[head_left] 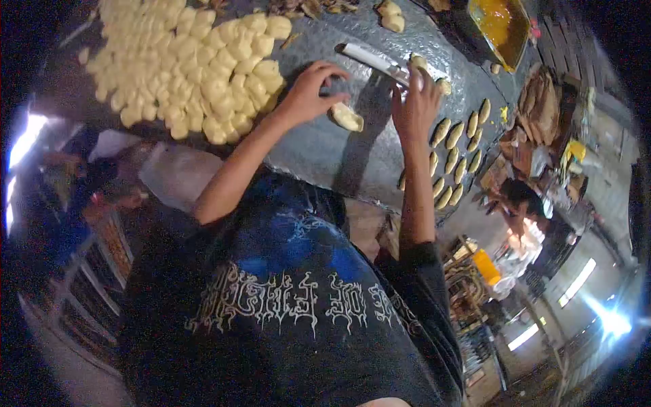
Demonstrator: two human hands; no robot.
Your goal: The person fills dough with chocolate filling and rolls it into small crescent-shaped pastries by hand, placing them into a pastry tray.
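Black cloth makes the shirt (291,325) nearest the view, its ornate pale lettering upside down; it seems to end in "FILTH", the rest lost in folds. Beyond it, on the dark table (380,163), a pale dough piece (347,118) lies between the hands, just beside the left thumb, its long axis slanting rightward and toward the body. The left hand (317,91), the nearer, is curled with thumb and fingers apart; the right hand (416,108) is over the near end of a flat pale tool (369,57), its grip impossible to tell. Shaped pieces (452,136) sit in rows to the right, heaped dough (220,81) to the left; farther off are a tray (523,47) of orange-yellow liquid and another person (522,203). No brand shows legibly.
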